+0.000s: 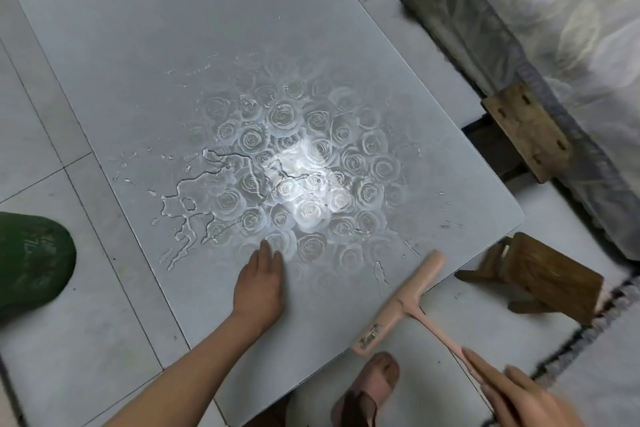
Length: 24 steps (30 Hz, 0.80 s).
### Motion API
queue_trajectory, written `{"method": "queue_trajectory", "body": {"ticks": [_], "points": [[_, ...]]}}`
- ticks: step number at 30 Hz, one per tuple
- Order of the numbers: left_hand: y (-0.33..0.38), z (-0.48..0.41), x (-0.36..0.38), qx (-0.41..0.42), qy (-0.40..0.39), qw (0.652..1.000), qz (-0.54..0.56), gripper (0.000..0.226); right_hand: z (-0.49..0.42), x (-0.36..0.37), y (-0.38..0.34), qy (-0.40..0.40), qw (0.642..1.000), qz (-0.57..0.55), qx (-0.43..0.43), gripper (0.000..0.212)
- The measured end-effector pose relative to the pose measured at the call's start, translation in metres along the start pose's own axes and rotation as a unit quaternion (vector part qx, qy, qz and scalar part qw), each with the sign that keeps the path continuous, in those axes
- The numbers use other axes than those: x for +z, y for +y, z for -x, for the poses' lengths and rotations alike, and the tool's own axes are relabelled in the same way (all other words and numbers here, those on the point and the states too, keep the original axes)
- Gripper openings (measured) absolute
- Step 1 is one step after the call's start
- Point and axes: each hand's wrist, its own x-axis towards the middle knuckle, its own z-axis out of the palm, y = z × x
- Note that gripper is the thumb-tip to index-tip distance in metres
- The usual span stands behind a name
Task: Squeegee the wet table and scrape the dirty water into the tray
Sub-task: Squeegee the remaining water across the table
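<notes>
The grey table top (173,28) has a rose pattern in its middle, and a puddle of water (194,204) with scattered drops lies on it. My left hand (259,284) lies flat on the table near the front edge, fingers straight, just below the wet patch. A pink squeegee (401,302) rests across the table's near right edge, its blade bar on the edge and its handle pointing down toward me. My right hand (519,395) is at the handle's end with its fingers straight and touching the handle. A dark green round object (31,260) sits on the floor at the left; whether it is the tray I cannot tell.
A small wooden stool (554,274) stands on the tiled floor just right of the table corner. A plastic-wrapped mattress on a wooden frame (554,10) runs along the right. My sandalled foot (374,388) is under the table's near edge.
</notes>
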Motion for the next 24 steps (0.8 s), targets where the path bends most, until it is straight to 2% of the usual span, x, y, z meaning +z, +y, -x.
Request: {"method": "queue_trajectory", "body": {"ticks": [2,4,7,9,12,15,19,22,24], "points": [[0.014,0.000,0.006,-0.012,-0.017,0.999,-0.034,0.061,0.002,0.015,0.008,0.000,1.000,-0.013,0.006,0.040],[0.022,0.001,0.013,-0.019,-0.062,0.996,-0.059,0.063,-0.011,0.028,0.002,0.031,0.999,-0.028,0.009,0.039],[0.023,0.000,0.020,-0.033,-0.106,0.990,-0.087,0.068,-0.048,0.042,-0.029,0.047,0.998,-0.045,0.021,0.045],[0.018,-0.003,0.019,-0.028,-0.114,0.990,-0.081,0.069,-0.079,0.044,-0.047,0.053,0.998,-0.042,-0.010,0.054],[0.004,-0.007,0.013,-0.028,-0.128,0.991,-0.040,0.073,-0.096,0.044,-0.055,0.082,0.995,-0.017,-0.057,0.054],[0.006,-0.002,0.013,-0.035,-0.145,0.989,-0.015,0.075,-0.068,0.014,-0.033,0.048,0.998,-0.004,-0.033,0.057],[0.009,0.003,0.013,-0.030,-0.091,0.995,0.023,0.072,-0.041,0.010,0.011,0.076,0.997,0.018,-0.017,0.066],[0.007,0.011,0.014,-0.024,0.034,0.996,0.077,0.066,-0.055,0.015,-0.003,0.030,0.998,0.037,-0.042,0.064],[0.004,0.014,0.017,-0.046,0.074,0.992,0.089,0.062,-0.083,0.022,-0.023,0.047,0.996,0.027,-0.077,0.057]]}}
